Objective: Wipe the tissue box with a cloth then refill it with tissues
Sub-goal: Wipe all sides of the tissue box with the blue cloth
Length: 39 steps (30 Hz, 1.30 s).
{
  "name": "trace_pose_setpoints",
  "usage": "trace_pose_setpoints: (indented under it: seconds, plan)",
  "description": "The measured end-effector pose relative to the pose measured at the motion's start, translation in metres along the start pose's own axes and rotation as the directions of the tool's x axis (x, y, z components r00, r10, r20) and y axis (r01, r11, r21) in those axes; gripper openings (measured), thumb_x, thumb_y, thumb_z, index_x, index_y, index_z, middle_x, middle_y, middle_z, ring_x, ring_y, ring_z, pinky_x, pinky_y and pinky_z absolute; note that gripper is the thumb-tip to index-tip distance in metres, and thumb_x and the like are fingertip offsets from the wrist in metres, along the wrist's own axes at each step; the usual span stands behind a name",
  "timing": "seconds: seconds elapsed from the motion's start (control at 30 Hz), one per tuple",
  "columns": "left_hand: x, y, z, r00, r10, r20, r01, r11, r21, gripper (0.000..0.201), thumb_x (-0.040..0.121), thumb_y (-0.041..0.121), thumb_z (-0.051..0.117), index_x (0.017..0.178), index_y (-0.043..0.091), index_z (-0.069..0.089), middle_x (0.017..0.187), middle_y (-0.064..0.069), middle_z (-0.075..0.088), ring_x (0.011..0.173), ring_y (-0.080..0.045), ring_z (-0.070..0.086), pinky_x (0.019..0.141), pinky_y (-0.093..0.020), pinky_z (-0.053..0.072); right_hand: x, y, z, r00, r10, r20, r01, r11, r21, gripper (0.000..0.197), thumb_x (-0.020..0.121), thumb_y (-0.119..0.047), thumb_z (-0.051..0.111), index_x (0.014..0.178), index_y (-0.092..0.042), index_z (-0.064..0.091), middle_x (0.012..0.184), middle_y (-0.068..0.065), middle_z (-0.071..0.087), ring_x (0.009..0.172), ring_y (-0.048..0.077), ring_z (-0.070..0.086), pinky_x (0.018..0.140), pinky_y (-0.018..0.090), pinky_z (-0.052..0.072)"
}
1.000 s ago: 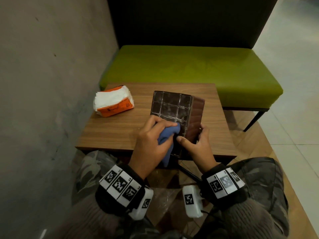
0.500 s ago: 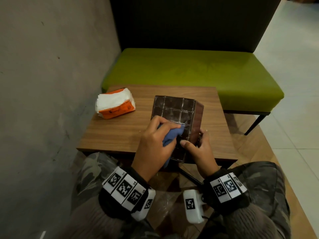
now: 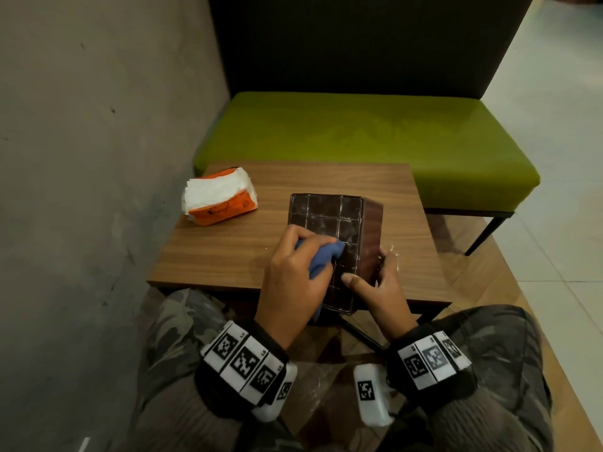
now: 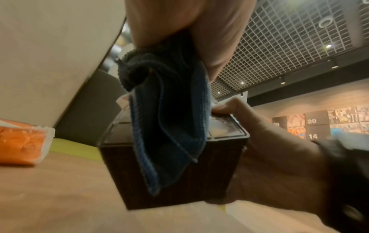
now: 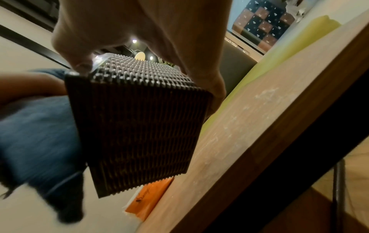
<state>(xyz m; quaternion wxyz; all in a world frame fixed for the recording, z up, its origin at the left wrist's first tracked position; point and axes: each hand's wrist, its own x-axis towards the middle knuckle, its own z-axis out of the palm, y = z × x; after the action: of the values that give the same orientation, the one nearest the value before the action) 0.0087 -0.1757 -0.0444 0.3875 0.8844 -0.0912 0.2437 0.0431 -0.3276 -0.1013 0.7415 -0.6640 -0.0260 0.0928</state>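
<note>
A dark brown woven tissue box (image 3: 339,223) lies on the wooden table (image 3: 228,252) with its gridded plastic underside facing up. My left hand (image 3: 293,272) grips a bunched blue cloth (image 3: 321,257) and presses it on that upper face; the cloth (image 4: 169,119) hangs down over the box (image 4: 199,181) in the left wrist view. My right hand (image 3: 375,282) holds the box's near right corner, thumb on top and fingers on the ribbed side (image 5: 139,126). An orange pack of white tissues (image 3: 218,200) lies at the table's far left.
A green bench seat (image 3: 359,135) with a dark backrest stands right behind the table. A grey wall (image 3: 81,158) runs along the left. White dust specks lie on the table to the right of the box (image 5: 239,126). Tiled floor lies to the right.
My left hand has slid the cloth a little further up the box's top face. The right hand keeps its hold on the same corner.
</note>
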Motion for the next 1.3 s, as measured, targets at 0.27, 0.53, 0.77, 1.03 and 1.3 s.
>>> trace_pose_setpoints:
  seconds: [0.27,0.53,0.77,1.03,1.3]
  plan:
    - [-0.035,-0.006,0.0,0.982,0.11,0.152,-0.131,0.983,0.13,0.036,0.076,0.016,0.06,0.112,0.013,0.062,0.105,-0.003,0.052,0.093,-0.012,0.056,0.075,-0.022,0.053,0.001,-0.006,-0.002,1.0,-0.001,-0.025,0.001,1.0,-0.002,0.07,0.077,-0.002,0.073,0.132,-0.011,0.03,0.11,0.005,0.06,0.086,0.0,0.068,0.068,0.018,0.055]
    - [-0.01,-0.002,-0.007,0.997,0.065,0.041,-0.069,0.991,0.111,0.034,0.078,0.019,0.056,0.11,0.012,0.064,0.103,-0.003,0.053,0.089,-0.009,0.054,0.074,-0.015,0.048,-0.004,0.003,0.011,0.997,0.068,-0.021,-0.066,0.995,0.078,0.093,0.05,-0.04,0.073,0.13,-0.014,0.036,0.116,0.01,0.061,0.098,0.021,0.066,0.071,0.029,0.057]
    - [-0.023,-0.005,-0.011,0.991,0.093,0.091,-0.103,0.988,0.112,0.032,0.08,0.023,0.054,0.108,0.014,0.066,0.103,0.0,0.053,0.092,-0.006,0.054,0.077,-0.01,0.045,-0.001,-0.002,0.006,1.0,0.022,-0.015,-0.021,0.998,0.058,0.092,0.049,-0.042,0.073,0.129,-0.016,0.035,0.11,0.004,0.061,0.091,0.01,0.068,0.069,0.025,0.057]
    - [-0.004,-0.003,-0.008,0.92,-0.332,-0.211,0.221,0.88,-0.42,0.029,0.086,0.03,0.064,0.113,0.023,0.056,0.113,0.005,0.061,0.107,-0.004,0.057,0.091,-0.017,0.045,-0.004,-0.004,0.011,0.998,0.049,-0.034,-0.048,0.998,0.032,0.078,0.067,-0.023,0.079,0.128,-0.019,0.031,0.112,0.001,0.058,0.095,0.01,0.063,0.073,0.023,0.055]
    - [0.0,-0.01,-0.014,0.97,-0.07,-0.232,0.036,0.989,-0.147,0.027,0.092,0.031,0.047,0.119,0.035,0.051,0.132,-0.005,0.035,0.121,0.013,0.031,0.096,-0.002,0.03,-0.005,-0.004,0.014,0.995,0.096,-0.009,-0.095,0.989,0.11,0.097,0.047,-0.043,0.072,0.132,-0.019,0.032,0.116,0.007,0.058,0.098,0.022,0.065,0.067,0.028,0.057]
